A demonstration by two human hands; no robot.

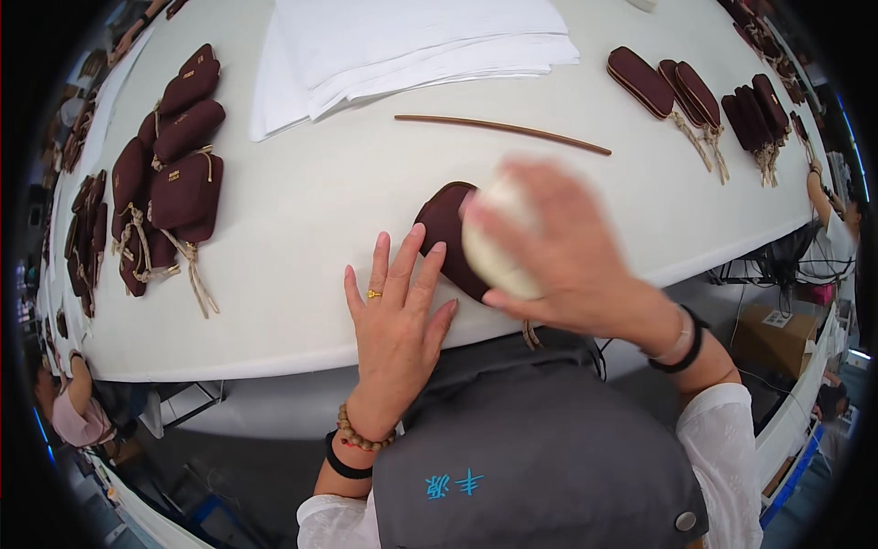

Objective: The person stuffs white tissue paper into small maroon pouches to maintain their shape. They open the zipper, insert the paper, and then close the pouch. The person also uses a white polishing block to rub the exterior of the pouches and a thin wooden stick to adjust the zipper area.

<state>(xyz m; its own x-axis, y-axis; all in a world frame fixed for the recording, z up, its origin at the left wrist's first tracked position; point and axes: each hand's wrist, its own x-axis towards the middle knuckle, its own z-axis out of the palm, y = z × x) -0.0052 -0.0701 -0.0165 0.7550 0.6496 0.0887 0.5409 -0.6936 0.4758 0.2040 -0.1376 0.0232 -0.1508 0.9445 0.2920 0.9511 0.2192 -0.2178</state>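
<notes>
A dark maroon zip pouch (445,218) lies on the white table in front of me, partly covered by my hands. My left hand (398,297) is spread open, its fingertips resting on the pouch's left edge. Over the pouch's right side, my right hand (562,242) is closed around a cream-coloured rounded pad (498,240). Motion blurs that hand and the pad, so the pad's exact kind is unclear. A beige cord (531,336) hangs at the table's front edge below the pouch.
A thin brown stick (503,130) lies beyond the pouch, near white paper sheets (412,46). Maroon pouches with cord tassels are piled at left (187,188) and grouped at right (640,80). Other people's arms (80,384) reach in at the table's sides.
</notes>
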